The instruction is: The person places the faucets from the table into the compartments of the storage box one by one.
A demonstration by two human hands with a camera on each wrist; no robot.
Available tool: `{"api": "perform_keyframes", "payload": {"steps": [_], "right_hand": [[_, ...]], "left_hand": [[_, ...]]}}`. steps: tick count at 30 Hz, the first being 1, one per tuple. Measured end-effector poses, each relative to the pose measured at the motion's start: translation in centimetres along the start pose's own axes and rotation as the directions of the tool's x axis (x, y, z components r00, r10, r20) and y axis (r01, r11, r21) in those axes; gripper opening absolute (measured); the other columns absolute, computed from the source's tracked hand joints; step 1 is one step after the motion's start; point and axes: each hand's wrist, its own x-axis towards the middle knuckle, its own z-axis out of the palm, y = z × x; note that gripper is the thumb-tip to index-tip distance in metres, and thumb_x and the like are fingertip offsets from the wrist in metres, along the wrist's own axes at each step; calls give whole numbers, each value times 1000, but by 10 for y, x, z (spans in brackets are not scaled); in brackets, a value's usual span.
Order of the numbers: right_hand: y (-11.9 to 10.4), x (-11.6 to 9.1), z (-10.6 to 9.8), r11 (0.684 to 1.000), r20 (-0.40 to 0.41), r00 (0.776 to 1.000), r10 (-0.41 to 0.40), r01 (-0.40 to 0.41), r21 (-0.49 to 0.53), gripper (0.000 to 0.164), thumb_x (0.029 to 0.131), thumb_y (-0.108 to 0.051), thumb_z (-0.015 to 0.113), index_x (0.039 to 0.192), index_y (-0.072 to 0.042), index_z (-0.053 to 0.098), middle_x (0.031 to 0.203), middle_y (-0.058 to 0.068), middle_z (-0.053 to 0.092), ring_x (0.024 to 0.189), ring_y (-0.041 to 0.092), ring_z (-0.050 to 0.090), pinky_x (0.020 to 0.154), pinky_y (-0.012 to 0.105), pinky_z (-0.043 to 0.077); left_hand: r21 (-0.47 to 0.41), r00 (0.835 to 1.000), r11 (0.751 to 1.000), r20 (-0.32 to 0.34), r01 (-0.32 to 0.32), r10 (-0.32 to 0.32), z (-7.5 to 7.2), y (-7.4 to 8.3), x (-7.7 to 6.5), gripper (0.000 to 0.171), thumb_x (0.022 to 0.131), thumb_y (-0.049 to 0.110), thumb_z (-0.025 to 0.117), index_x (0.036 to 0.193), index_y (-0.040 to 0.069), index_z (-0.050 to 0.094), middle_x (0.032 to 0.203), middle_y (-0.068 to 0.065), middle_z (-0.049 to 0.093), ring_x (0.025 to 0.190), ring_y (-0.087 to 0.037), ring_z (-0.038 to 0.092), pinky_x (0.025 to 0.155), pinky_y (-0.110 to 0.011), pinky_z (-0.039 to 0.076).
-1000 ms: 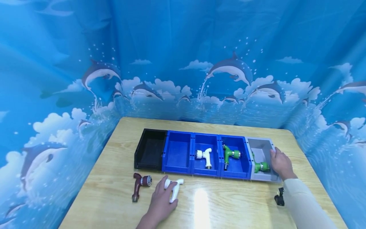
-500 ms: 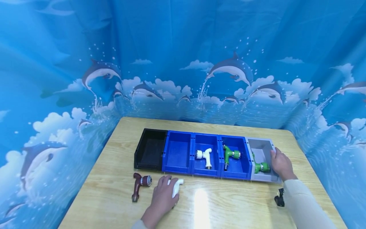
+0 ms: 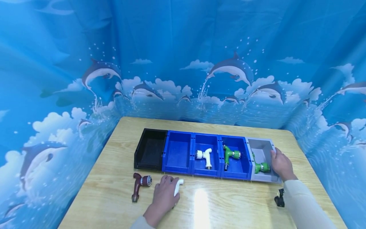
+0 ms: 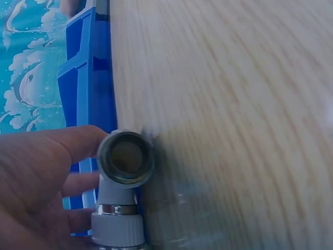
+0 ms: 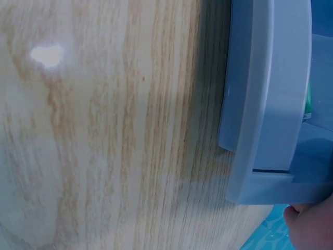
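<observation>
My left hand [image 3: 165, 194] grips a white tap [image 3: 177, 187] near the front of the table, its palm covering most of the body while the spout sticks out on the right. In the left wrist view, the thumb presses beside the round threaded end of the tap [image 4: 126, 158], with fingers behind its ribbed knob. Over at the right end of the bin row, my right hand [image 3: 281, 163] holds the outer side wall of the grey bin [image 3: 260, 144]. A green tap [image 3: 261, 167] lies inside that bin. Left of my left hand lies a dark red tap [image 3: 138, 187].
Left of the grey bin run a black bin [image 3: 151, 149] and blue bins, one bare blue bin [image 3: 178, 149] among them. A white tap [image 3: 206, 157] and a green tap [image 3: 228, 156] lie in the other two. A small black object [image 3: 279, 197] sits by the right sleeve.
My left hand has closed over the white tap, covering more of it and shifting slightly right. My right hand keeps its place on the grey bin.
</observation>
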Motion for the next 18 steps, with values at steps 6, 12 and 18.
{"api": "perform_keyframes", "payload": {"steps": [6, 12, 18], "right_hand": [[0, 0, -1, 1000, -10, 1000, -5, 5, -1, 75, 103, -43, 1, 146, 17, 13, 139, 44, 26, 128, 58, 27, 107, 64, 24], [0, 0, 0, 1000, -4, 1000, 9, -9, 8, 75, 102, -43, 1, 147, 15, 12, 141, 43, 26, 129, 58, 26, 107, 64, 24], [1, 0, 2, 1000, -9, 1000, -5, 5, 10, 74, 102, -43, 1, 147, 16, 12, 142, 43, 25, 130, 58, 26, 107, 64, 24]], "left_hand": [[17, 999, 1000, 39, -23, 22, -3, 5, 0, 57, 78, 19, 78, 131, 17, 60, 124, -13, 60, 125, -41, 45, 80, -64, 49], [77, 995, 995, 81, -57, 50, -6, 8, -1, 58, 79, 19, 76, 134, 18, 56, 120, -12, 63, 123, -39, 48, 78, -61, 51], [170, 988, 981, 135, -98, 75, -8, 8, -2, 64, 81, 27, 75, 140, 23, 51, 125, -12, 60, 125, -39, 46, 89, -62, 45]]}}
